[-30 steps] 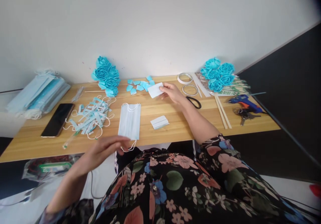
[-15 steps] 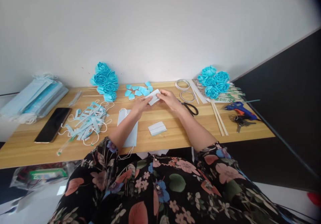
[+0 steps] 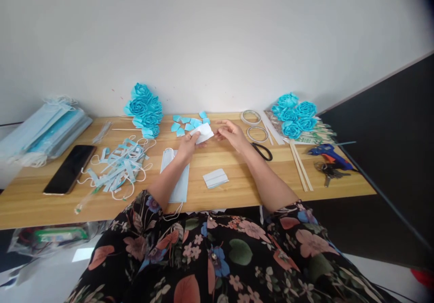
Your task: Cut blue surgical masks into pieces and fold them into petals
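Pinched in my left hand (image 3: 188, 145) is a small white piece of mask fabric (image 3: 204, 133), held above the table. My right hand (image 3: 233, 135) is just right of the piece, apart from it, with its fingers spread and slightly curled. Behind the hands lie several small blue petal-shaped pieces (image 3: 185, 120). A second cut piece of mask (image 3: 216, 178) lies flat on the wood in front. A whole face mask (image 3: 176, 181) is partly beneath my left forearm. Black-handled scissors (image 3: 262, 152) rest by my right wrist, their blades hidden.
Blue flowers (image 3: 144, 108) stand at the back left, more blue flowers (image 3: 293, 113) at the right. Mask scraps (image 3: 118, 165), a phone (image 3: 69, 169) and stacked masks (image 3: 50, 131) lie left. Tape rolls (image 3: 251, 117), sticks (image 3: 301, 167), a glue gun (image 3: 328, 153) and keys (image 3: 328, 172) lie right.
My right hand has let go of the white piece and moved slightly right, its fingers opening. My left hand keeps the piece, which has shifted a little left. The view has turned slightly.
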Demonstrator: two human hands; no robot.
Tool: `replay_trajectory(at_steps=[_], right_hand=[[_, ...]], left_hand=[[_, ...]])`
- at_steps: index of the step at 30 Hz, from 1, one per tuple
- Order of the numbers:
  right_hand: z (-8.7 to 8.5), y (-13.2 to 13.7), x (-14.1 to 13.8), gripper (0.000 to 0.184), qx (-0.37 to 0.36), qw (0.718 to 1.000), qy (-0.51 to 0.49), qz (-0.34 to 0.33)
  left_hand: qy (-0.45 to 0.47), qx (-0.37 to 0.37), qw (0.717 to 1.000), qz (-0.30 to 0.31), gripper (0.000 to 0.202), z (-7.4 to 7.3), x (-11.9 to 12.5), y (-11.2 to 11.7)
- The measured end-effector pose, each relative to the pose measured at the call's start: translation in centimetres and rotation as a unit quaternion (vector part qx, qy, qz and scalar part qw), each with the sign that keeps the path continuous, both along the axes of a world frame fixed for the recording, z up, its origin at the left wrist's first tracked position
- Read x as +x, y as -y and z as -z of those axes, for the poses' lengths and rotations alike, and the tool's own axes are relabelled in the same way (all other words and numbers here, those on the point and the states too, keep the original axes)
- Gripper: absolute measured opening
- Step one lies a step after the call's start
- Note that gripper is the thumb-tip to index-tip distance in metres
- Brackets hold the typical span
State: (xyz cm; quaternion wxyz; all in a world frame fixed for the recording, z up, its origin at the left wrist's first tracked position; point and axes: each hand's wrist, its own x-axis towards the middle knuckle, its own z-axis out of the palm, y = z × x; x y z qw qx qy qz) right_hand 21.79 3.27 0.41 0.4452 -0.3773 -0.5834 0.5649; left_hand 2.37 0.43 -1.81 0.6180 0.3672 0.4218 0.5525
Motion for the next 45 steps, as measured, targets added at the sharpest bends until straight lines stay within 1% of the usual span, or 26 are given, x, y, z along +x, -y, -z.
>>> replay_trajectory(at_steps=[3,5,9,11,13,18,21,25,29,32,35,37,39,41,43,45], right_hand=[[0.17,-0.13,0.22,0.033,0.038,0.999,0.004,-0.013],[0.22,-0.05,0.28,0.03,0.074,0.996,0.034,-0.027],[-0.06,0.44,0.28,0.029,0.15,0.981,0.112,-0.048],[-0.16,0.6,0.23,0.03,0.163,0.977,0.126,-0.056],[-0.09,0.6,0.16,0.03,0.15,0.978,0.137,-0.049],[0.44,0.17,0.01,0.029,0.115,0.981,0.153,0.0],[0.42,0.13,-0.01,0.031,0.11,0.982,0.151,0.004],[0.04,0.4,-0.04,0.03,0.106,0.983,0.151,0.008],[-0.14,0.52,-0.12,0.029,0.101,0.983,0.152,0.017],[-0.04,0.45,-0.2,0.028,0.099,0.984,0.149,0.019],[0.03,0.45,-0.27,0.028,0.091,0.987,0.129,0.015],[0.01,0.49,-0.3,0.033,0.077,0.992,0.101,0.011],[-0.03,0.52,-0.32,0.042,0.06,0.996,0.069,0.002],[-0.02,0.52,-0.31,0.052,0.051,0.997,0.048,-0.021],[0.1,0.48,-0.3,0.06,0.055,0.996,0.048,-0.048],[0.29,0.44,-0.28,0.064,0.071,0.993,0.072,-0.063]], left_hand=[[0.008,0.0,1.0,-0.003,0.036,-0.14,0.0,0.03],[0.003,-0.004,1.0,-0.002,0.034,-0.26,-0.01,0.05],[-0.014,0.002,1.0,-0.001,0.032,-0.33,0.01,0.16],[-0.02,0.013,1.0,0.008,0.034,-0.25,0.04,0.19],[-0.028,0.022,0.999,0.016,0.036,-0.14,0.06,0.19],[-0.044,0.032,0.998,0.046,0.038,-0.02,0.07,0.21],[-0.045,0.036,0.997,0.056,0.041,-0.03,0.06,0.26],[-0.029,0.033,0.998,0.046,0.047,-0.08,0.16,0.38],[-0.008,0.036,0.998,0.048,0.06,-0.34,0.33,0.54],[-0.034,0.038,0.998,0.031,0.062,-0.42,0.41,0.55],[-0.071,0.051,0.996,0.003,0.056,-0.31,0.41,0.42],[-0.091,0.056,0.994,-0.009,0.051,-0.25,0.37,0.35],[-0.107,0.059,0.992,-0.018,0.048,-0.27,0.34,0.36],[-0.123,0.064,0.99,-0.015,0.047,-0.35,0.36,0.45],[-0.148,0.071,0.986,-0.006,0.045,-0.43,0.44,0.58],[-0.177,0.08,0.981,-0.005,0.043,-0.45,0.55,0.7]])
